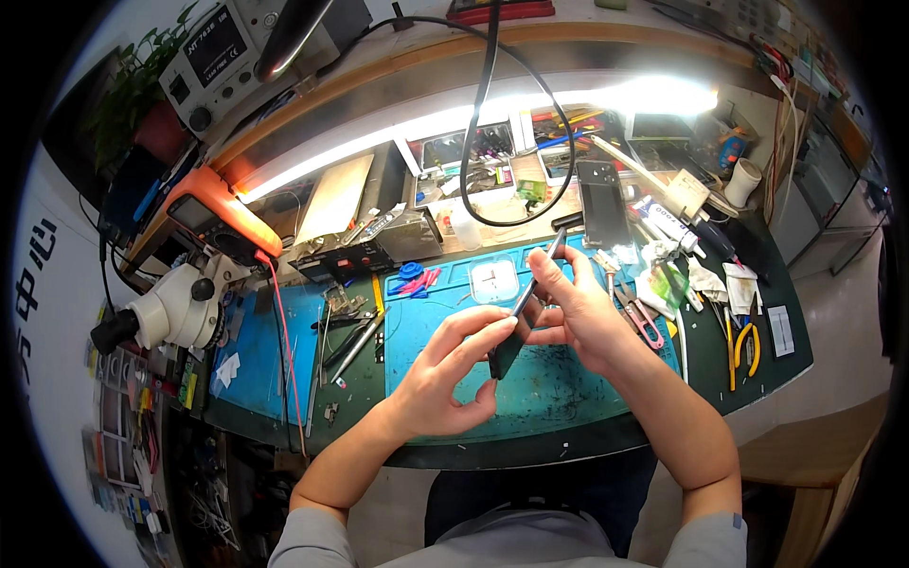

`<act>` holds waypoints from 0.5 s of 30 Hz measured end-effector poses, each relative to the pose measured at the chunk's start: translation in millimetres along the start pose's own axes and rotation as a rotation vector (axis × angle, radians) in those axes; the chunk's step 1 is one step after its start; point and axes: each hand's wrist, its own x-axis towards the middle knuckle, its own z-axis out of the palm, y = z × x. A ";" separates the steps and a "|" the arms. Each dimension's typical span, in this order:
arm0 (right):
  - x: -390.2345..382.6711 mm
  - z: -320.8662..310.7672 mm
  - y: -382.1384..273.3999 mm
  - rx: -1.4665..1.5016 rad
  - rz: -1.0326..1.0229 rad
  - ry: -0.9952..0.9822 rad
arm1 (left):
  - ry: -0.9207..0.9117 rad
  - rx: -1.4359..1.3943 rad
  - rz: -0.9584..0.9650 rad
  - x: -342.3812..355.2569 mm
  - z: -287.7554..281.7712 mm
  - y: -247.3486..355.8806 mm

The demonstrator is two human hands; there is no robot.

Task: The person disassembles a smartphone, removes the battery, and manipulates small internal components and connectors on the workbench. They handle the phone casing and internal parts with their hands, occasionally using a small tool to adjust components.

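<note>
A dark, thin smartphone (511,354) is held up over the blue work mat (540,402), tilted so that mostly its edge faces me. My right hand (585,317) grips its upper part, thumb on one side and fingers behind. On the lower part, the fingertips of my left hand (453,371) press against the near edge, with the thumb close beneath. What the screen shows cannot be made out. Behind my hands a small clear square box (493,280) rests on the mat. Another dark phone (603,204) lies beyond my right hand.
Pink-handled snips (639,319), yellow-handled pliers (747,348) and crumpled tissues lie at right. Tweezers and a pen-like tool (358,346) lie at left, near a microscope (170,312) and an orange multimeter (222,218). A black cable loop (464,170) hangs above the bench.
</note>
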 end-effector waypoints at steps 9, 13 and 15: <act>-2.9 5.2 2.6 0.000 0.013 0.033 | 0.115 0.161 0.029 -1.8 -1.1 -3.1; -5.3 9.6 4.3 -0.007 -0.006 0.064 | 0.151 0.182 0.012 -2.2 -1.6 -1.3; -4.2 9.1 5.6 -0.025 -0.007 0.083 | 0.160 0.197 0.005 -1.8 -2.3 -0.5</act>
